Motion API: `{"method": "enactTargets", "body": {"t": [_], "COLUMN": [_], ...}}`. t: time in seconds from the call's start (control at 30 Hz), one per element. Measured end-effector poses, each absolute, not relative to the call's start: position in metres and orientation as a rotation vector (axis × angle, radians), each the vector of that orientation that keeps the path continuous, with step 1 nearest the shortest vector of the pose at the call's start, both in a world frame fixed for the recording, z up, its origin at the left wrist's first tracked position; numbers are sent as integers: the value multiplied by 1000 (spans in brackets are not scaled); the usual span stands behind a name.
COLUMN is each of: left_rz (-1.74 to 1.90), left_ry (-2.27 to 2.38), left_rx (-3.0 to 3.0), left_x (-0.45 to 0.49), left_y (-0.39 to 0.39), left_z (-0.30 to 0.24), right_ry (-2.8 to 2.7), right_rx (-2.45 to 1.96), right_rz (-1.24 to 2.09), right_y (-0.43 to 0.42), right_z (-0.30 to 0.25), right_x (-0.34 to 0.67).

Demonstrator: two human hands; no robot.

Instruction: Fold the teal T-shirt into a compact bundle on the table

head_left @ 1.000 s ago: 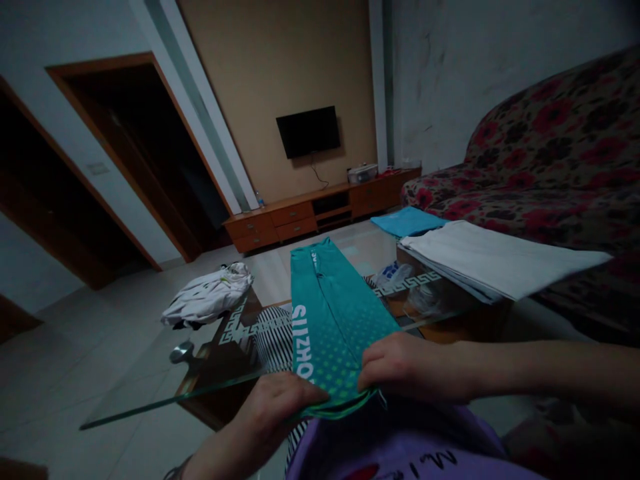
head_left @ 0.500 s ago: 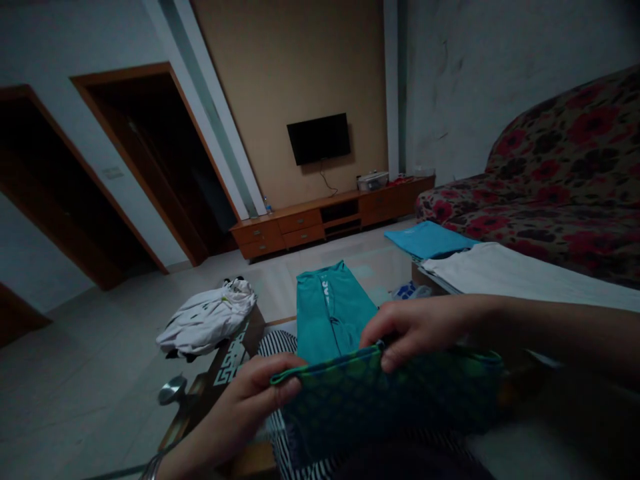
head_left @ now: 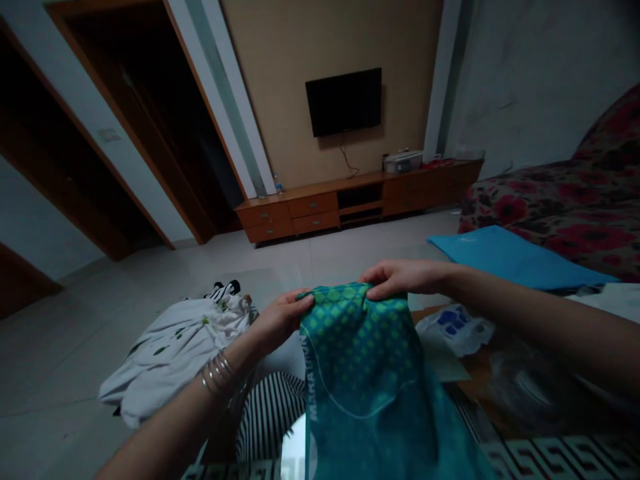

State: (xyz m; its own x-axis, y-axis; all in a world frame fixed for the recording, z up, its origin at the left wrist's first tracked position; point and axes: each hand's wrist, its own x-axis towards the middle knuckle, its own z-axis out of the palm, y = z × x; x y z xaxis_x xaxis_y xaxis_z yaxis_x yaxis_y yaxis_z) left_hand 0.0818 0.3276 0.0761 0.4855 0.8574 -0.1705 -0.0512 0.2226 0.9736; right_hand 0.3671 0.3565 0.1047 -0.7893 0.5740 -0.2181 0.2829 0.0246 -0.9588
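Holding up a teal marathon jersey [head_left: 365,393] by its upper edge, the person keeps it above a glass desk [head_left: 550,453], the cloth falling in front of some black-and-white striped fabric [head_left: 270,417]. The left hand [head_left: 280,323] and right hand [head_left: 400,279] are both closed, fingers and thumbs pinching the green-dotted fabric a little apart. That spacing seems to let the garment's own weight draw it straight, leaving the print and the white lettering down its side open to view. Bangles [head_left: 217,373] circle the left wrist. A crumpled white garment [head_left: 173,353] lies just beyond the left hand, apparently set aside. Past the right hand, a plastic bag with blue print [head_left: 453,330] sits on the desk, and a flat blue cloth [head_left: 515,257] lies beyond it, before a floral sofa [head_left: 545,200].
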Motion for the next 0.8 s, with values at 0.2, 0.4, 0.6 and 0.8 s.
{"method": "enactTargets", "body": {"t": [0.2,0.4,0.6,0.8], "left_rz": [702,795,821,856], "left_ry": [947,1203,1306,1299], "left_rx": [1165,1126,1289,2510], "left_x": [71,55,48,98], "left_y": [414,480,490,415], "left_z": [41,-17,-31,-6], "right_ry": [-2296,-2358,-2376,-2489], "right_rx": [-1021,-1317,-1119,-1048], "right_rz": [1505,1374,1603,1679], "right_y": [451,533,552,561], "right_z": [78,7,-4,3], "right_x": [344,313,343,363]}}
